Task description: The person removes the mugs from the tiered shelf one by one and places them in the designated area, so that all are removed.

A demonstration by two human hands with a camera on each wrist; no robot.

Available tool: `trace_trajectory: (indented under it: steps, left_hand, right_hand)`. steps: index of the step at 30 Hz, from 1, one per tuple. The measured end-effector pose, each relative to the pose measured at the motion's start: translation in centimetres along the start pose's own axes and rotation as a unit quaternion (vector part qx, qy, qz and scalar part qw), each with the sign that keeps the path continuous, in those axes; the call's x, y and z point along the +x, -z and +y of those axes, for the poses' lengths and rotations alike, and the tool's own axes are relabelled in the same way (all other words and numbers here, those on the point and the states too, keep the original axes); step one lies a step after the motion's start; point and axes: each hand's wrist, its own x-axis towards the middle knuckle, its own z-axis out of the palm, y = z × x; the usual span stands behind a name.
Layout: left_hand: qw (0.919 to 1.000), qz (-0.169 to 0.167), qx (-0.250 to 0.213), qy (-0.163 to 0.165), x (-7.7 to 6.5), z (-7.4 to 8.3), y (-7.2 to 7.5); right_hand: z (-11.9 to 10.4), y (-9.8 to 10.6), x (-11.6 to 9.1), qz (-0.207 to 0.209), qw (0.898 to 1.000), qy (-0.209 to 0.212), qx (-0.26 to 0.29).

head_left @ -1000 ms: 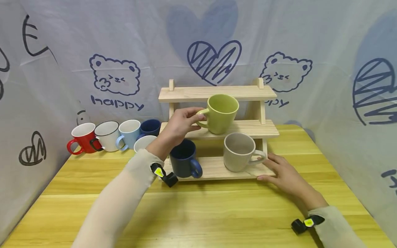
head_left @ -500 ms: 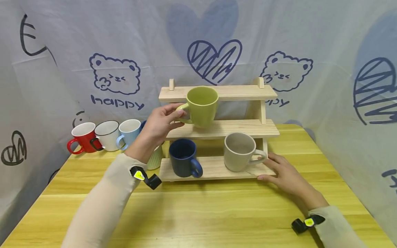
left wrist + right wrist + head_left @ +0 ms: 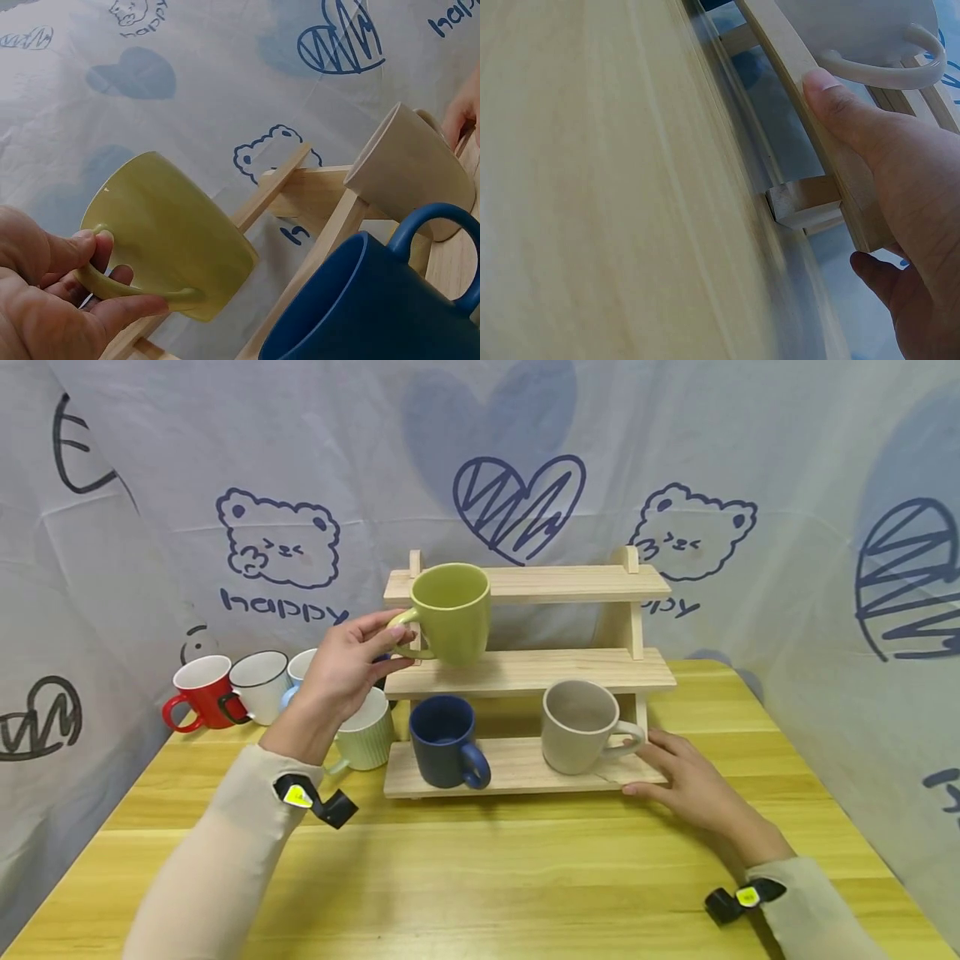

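Observation:
My left hand (image 3: 345, 664) pinches the handle of a yellow-green mug (image 3: 455, 618), held upright by the left end of the middle shelf. In the left wrist view, thumb and fingers close on the handle of that green mug (image 3: 169, 232); whether its base touches the shelf I cannot tell. My right hand (image 3: 693, 785) holds the right end of the bottom board of a three-tier wooden rack (image 3: 525, 777). The right wrist view has the thumb (image 3: 832, 94) on the board's front edge and other fingers round its end. Beside this hand stands a beige mug (image 3: 577, 731).
A dark blue mug (image 3: 444, 739) stands at the bottom shelf's left. Left of the rack are a ribbed pale green mug (image 3: 365, 735), a red mug (image 3: 210, 693), a white mug with dark rim (image 3: 258, 689) and a partly hidden light blue mug (image 3: 300, 667). Printed cloth (image 3: 420, 460) hangs behind.
My left hand has carried the green mug leftward and slightly up, from the middle of the rack toward its left end. The right hand and the mugs on the bottom shelf stay put.

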Motion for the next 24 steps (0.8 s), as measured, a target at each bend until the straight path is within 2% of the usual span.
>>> trace_trajectory:
  steps: [12,19,24]
  left_hand:
    - [0.9998,0.019,-0.003,0.001,-1.5,0.2,2.0]
    - [0.9990,0.044,0.007,0.006,-2.7,0.6,3.1]
    - [0.9990,0.044,-0.005,0.004,-3.6,0.8,4.1]
  right_hand:
    - [-0.1,0.1,0.1,0.007,1.000,0.011,0.002]
    - [-0.1,0.0,0.1,0.013,1.000,0.016,0.004]
    - [0.0,0.0,0.0,0.013,1.000,0.015,0.005]
